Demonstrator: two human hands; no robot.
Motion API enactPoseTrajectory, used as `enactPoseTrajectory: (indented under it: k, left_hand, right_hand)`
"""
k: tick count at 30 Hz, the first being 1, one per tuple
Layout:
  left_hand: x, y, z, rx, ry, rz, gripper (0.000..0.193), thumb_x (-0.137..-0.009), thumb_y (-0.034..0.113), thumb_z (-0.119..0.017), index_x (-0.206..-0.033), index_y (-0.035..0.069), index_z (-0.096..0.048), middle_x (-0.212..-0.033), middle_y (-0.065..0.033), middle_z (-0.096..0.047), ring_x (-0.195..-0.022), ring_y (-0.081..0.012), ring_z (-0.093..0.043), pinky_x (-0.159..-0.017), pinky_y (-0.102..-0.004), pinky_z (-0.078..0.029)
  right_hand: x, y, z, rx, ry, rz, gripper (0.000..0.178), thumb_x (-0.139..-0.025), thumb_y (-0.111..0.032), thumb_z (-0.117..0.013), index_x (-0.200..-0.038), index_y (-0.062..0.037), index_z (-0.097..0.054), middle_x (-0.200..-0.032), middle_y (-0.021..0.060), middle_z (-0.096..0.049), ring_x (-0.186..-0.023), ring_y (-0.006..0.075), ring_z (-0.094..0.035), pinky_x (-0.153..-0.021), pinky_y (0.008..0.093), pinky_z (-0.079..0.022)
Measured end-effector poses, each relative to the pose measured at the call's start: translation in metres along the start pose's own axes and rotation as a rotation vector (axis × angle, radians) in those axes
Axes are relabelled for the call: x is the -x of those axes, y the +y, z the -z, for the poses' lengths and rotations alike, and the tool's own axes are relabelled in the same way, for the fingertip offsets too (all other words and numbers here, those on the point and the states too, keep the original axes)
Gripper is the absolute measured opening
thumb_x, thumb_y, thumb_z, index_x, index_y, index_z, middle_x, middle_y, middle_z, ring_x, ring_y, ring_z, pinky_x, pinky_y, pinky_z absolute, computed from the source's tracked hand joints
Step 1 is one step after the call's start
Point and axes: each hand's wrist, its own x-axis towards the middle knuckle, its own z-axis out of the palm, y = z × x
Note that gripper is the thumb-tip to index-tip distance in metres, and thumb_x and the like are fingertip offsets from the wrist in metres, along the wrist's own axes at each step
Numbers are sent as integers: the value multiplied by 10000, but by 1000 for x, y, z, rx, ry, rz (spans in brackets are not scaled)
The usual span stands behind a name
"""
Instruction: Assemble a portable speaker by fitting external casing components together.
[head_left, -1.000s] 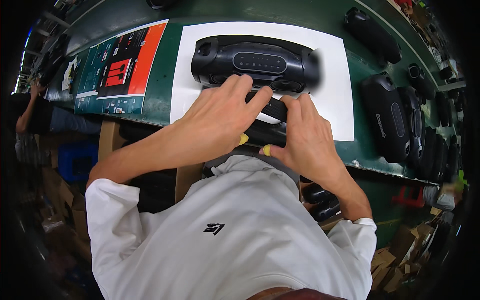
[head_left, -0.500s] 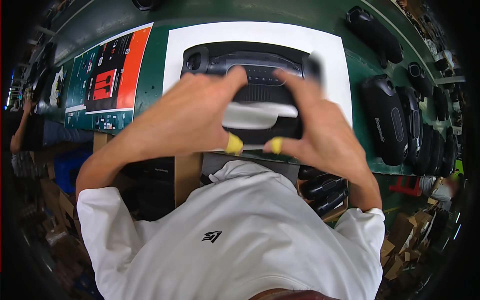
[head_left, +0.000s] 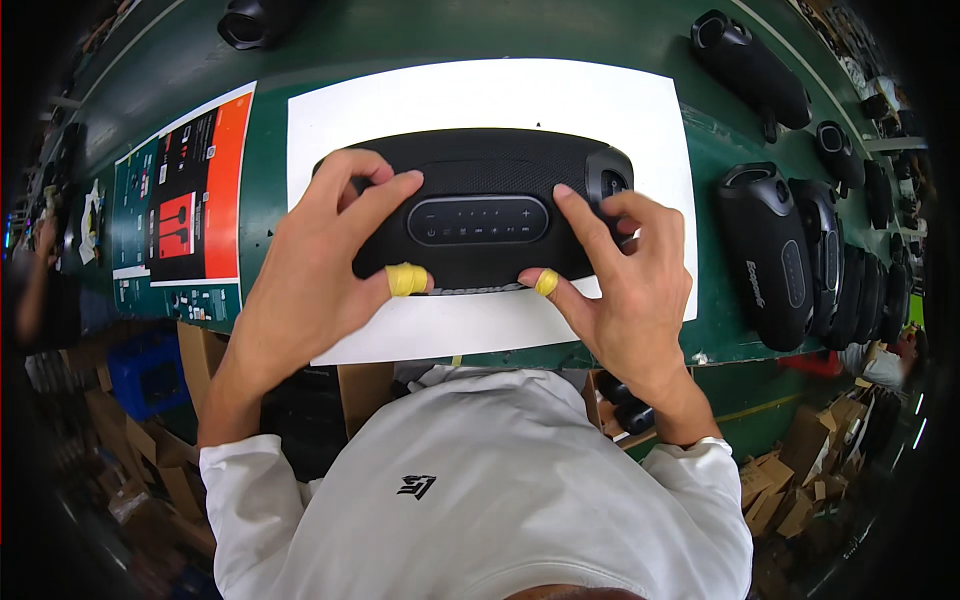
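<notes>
Speaker: black portable speaker, long and rounded, lying lengthwise on a white sheet; its control strip — an oval panel with a row of small buttons — faces up toward the camera
Sheet: white paper rectangle, flat on the green bench; the speaker sits near its middle, with bare paper above and below it
Left hand: left hand curled over the speaker's left end; fingers bent across the top edge, forefinger stretched along the fabric toward the control strip; thumb with yellow tape pressed on the near edge; a firm hold on the speaker
Right hand: right hand wrapped about the speaker's right end; forefinger laid on the top beside the control strip, other fingers curled round the end cap; thumb, likewise taped in yellow, on the near edge; gripping the speaker
Left of the sheet: printed leaflet in orange, black and teal, flat on the bench, just beside the paper
Right of the sheet: row of black speakers standing side by side, well apart from the hands; another black speaker lies farther back
Far edge: dark round object, partly cut off
Below the bench: cardboard boxes and a blue crate — dim
</notes>
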Motion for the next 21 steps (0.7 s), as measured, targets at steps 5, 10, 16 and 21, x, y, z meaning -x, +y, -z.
enactPoseTrajectory:
  k: [5, 10, 16, 21]
  left_hand:
    - [-2, -8, -7, -163, 17, -85, 783, -703, 109, -954, -1435, 44, -683, -1355, -120, -591, -1055, -310, -631, -860, -403, -543]
    - [-5, 16, -4, -563, 36, -134, 674, -712, 146, -926, -1357, 71, -746, -1217, -102, -676, -973, -297, -638, -770, -402, -553]
    - [-55, 13, 6, -660, -89, -290, 365, -797, 96, -860, -1151, 49, -788, -1116, -67, -749, -908, -302, -667, -708, -409, -569]
    - [-107, 1, -58, -497, -41, -246, 216, -1008, 205, -712, -1060, 0, -760, -896, -172, -775, -793, -362, -746, -661, -439, -555]
  right_hand:
    - [-2, 3, -10, 46, 30, 10, 700, -738, -394, -928, -1371, -150, -751, -1288, 118, -620, -1104, 334, -568, -847, 422, -524]
    - [-16, 9, -12, -19, 0, 100, 710, -738, -368, -916, -1373, -101, -742, -1398, 127, -634, -1200, 360, -588, -1000, 517, -439]
    - [-9, 14, -20, 10, 71, 120, 692, -737, -302, -907, -1362, -57, -741, -1355, 117, -682, -1214, 360, -613, -967, 484, -443]
    - [-7, 19, -25, -63, 108, 111, 759, -698, -363, -961, -1390, -127, -752, -1342, 70, -713, -1212, 332, -621, -996, 474, -468]
